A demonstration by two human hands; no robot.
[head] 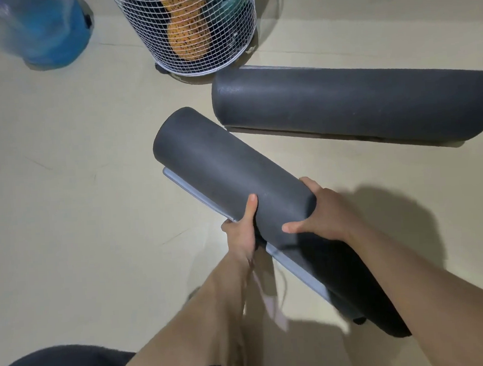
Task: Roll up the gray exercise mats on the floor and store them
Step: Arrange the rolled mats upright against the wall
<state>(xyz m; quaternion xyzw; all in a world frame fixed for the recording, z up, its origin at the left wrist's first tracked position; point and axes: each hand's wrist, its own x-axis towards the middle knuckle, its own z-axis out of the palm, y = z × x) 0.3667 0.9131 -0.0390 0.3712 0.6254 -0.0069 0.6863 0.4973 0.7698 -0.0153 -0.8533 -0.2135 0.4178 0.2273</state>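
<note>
Both mats look rolled. One gray roll [343, 106] lies just beside the wire basket [199, 72]. The left hand [242, 233] and right hand [318, 215] clamp their fingers round the second roll [219, 161], farther from the basket. Storing likely remains.

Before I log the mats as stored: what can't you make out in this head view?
- Wire basket: its top is cut off by the upper edge, so the room left inside cannot be told.
- Held rolled mat: its near end is lost in shadow under the right forearm.
- Left hand: the fingers are hidden beneath the mat; only the thumb shows.
- Blue object, top left: blurred and cropped, so it cannot be identified.
</note>
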